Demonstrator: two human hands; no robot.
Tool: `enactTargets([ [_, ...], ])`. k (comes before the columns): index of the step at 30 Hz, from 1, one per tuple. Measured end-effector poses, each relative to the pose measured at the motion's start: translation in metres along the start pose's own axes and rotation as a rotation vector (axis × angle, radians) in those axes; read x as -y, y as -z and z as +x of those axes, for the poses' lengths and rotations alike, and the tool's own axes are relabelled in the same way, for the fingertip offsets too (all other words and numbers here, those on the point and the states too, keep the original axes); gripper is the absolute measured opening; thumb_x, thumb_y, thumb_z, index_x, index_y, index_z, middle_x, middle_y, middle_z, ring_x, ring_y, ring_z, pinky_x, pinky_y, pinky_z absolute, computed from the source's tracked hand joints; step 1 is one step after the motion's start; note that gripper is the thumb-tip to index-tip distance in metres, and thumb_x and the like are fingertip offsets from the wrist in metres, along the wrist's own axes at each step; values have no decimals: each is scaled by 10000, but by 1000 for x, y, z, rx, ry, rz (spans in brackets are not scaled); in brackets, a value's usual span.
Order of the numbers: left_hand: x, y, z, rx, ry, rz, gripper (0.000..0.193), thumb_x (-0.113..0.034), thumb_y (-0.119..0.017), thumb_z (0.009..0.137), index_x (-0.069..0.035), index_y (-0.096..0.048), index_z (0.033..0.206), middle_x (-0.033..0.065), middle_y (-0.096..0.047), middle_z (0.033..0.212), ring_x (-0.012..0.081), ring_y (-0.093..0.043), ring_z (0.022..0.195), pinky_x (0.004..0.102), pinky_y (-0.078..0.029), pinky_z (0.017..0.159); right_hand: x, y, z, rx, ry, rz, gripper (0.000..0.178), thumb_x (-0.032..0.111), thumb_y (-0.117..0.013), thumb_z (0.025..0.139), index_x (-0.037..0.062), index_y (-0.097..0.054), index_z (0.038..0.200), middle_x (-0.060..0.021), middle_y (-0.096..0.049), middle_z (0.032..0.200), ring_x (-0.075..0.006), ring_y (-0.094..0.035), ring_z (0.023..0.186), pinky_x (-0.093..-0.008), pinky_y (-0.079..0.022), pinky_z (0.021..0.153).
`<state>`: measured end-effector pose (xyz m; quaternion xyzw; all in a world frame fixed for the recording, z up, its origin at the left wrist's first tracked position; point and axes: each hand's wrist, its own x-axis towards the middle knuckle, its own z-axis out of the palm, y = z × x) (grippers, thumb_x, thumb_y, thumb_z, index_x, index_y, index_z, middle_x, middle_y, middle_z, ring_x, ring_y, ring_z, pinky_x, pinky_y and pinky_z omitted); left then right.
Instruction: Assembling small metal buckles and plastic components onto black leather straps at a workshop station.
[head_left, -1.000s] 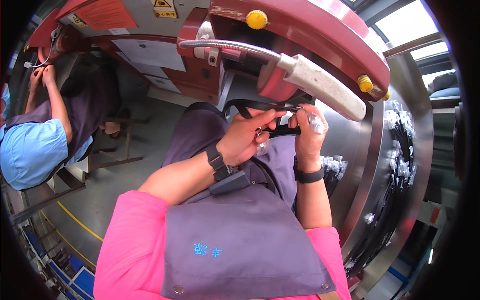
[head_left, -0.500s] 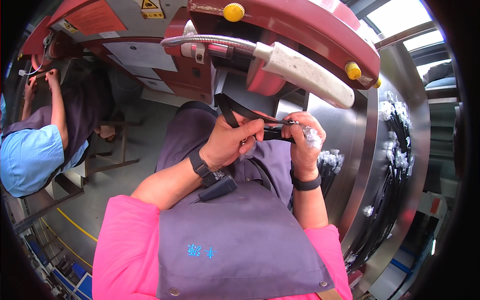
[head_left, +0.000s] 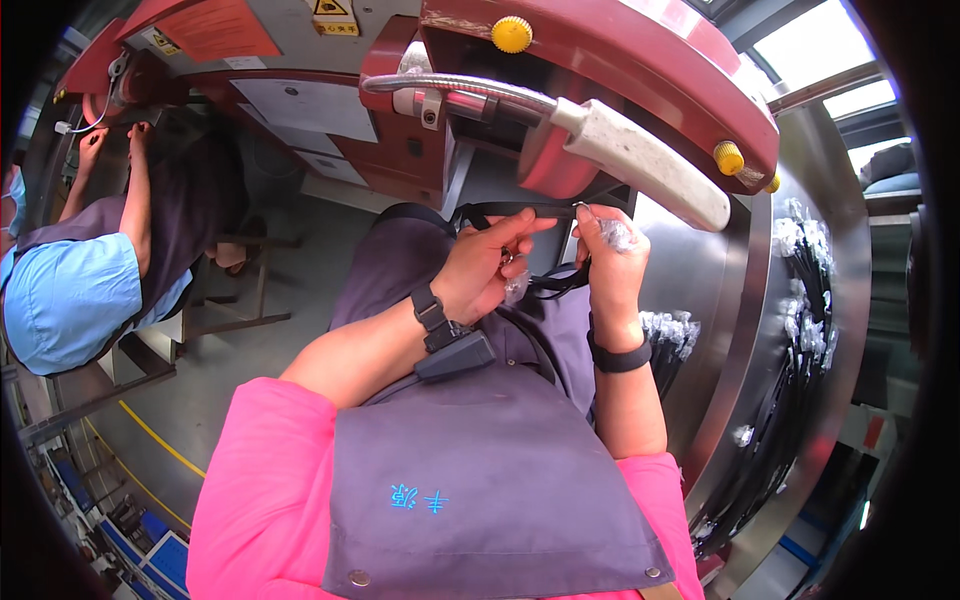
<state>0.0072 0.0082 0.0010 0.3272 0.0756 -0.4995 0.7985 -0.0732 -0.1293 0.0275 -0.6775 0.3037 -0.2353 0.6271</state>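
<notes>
In front of the machine, a narrow black belt [head_left: 548, 211] is stretched between my two hands. My left hand [head_left: 478, 268] pinches it, index finger extended along the strip, and a scrap of clear plastic shows below the fingers. Nearer the other end, my right hand [head_left: 613, 262] grips the belt between thumb and fingers, next to a small metal piece. Crumpled clear plastic film [head_left: 617, 235] sits against the right fingers. A black loop of the belt hangs between the hands over my apron [head_left: 500, 460].
A red machine [head_left: 620, 70] with yellow knobs and a pale lamp arm [head_left: 650, 165] stands just beyond my hands. On the right, several black belts with plastic-wrapped ends [head_left: 800, 300] lie in a metal tray [head_left: 735, 330]. A co-worker in blue [head_left: 80, 300] sits at left.
The belt's raised loop by my left hand has come down, and the strip now runs nearly level between both hands. My left index finger has straightened along it.
</notes>
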Motion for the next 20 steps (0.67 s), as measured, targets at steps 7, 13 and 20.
enactTargets([
  [7, -3, -1, 2, -18, -1, -25, 279, -204, -624, 917, 52, -629, 1028, -13, -511, 697, 14, -380, 553, 167, -281, 441, 0, -5, 8, -4, -1, -9, 148, 102, -673, 865, -21, -633, 937, -30, -597, 669, -65, -496, 494, -217, -395, 435],
  [13, -5, -4, 2, -57, -11, -26, 298, -212, -635, 910, 51, -633, 1049, -18, -509, 692, 15, -377, 554, 167, -276, 443, -2, -6, 10, 2, -9, 6, 149, 101, -675, 863, -22, -630, 933, -31, -596, 674, -68, -487, 493, -220, -395, 435],
  [20, 0, -2, 5, 12, 11, -72, 265, -196, -658, 890, 32, -665, 1026, 1, -559, 715, 20, -430, 558, 174, -312, 437, -2, -2, 13, -8, -5, 25, 146, 109, -663, 873, -18, -632, 936, -29, -597, 702, -69, -493, 513, -221, -398, 445],
])
